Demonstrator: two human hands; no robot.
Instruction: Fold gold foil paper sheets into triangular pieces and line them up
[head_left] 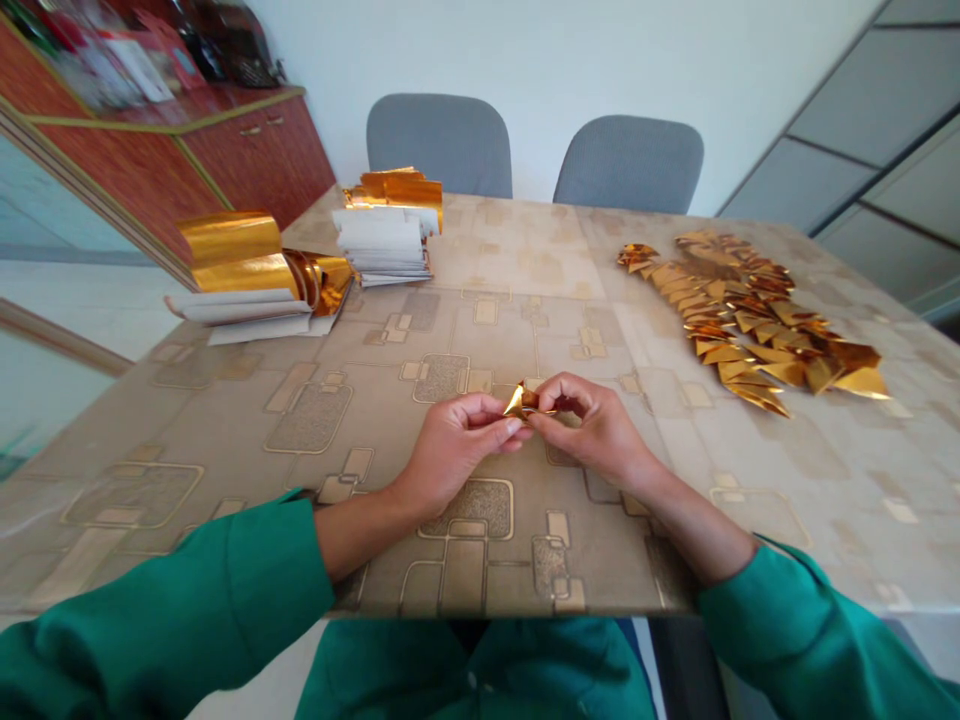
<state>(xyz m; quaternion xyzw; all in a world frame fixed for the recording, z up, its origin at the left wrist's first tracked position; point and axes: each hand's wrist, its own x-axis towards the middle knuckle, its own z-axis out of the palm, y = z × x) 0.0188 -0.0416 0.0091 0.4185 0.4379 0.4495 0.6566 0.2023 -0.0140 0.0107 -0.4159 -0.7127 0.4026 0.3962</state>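
Observation:
A small folded piece of gold foil paper [517,400] is pinched between my two hands, just above the middle of the table. My left hand [466,437] grips its left side between thumb and fingers. From the other side, my right hand [590,425] holds its right edge with thumb and forefinger. Part of the piece is hidden behind the fingertips. To the right lies a large pile of folded gold paper pieces [739,310], lapped over each other in curved rows.
Gold foil sheets with white backs form one stack [240,265] at the left and another stack [390,235] behind it. A patterned cloth covers the table [465,510]. Two grey chairs [439,145] stand at the far side, and a wooden cabinet [247,165] at the back left.

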